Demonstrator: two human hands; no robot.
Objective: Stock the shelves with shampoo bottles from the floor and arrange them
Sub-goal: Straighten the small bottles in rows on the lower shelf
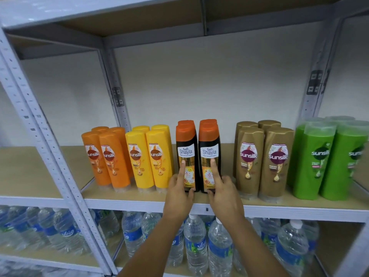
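Observation:
Two black shampoo bottles with orange caps stand side by side at the middle front of the shelf (139, 203), each with a matching bottle behind it. My left hand (178, 193) grips the base of the left black bottle (186, 142), index finger stretched up its label. My right hand (222, 193) grips the base of the right black bottle (209, 141) the same way. Both bottles are upright and nearly touching.
On the same shelf stand groups of orange bottles (111, 156), yellow bottles (147, 154), gold bottles (263, 156) and green bottles (319, 156). Several water bottles (195, 246) fill the shelf below. A grey metal upright (50, 146) crosses the left side.

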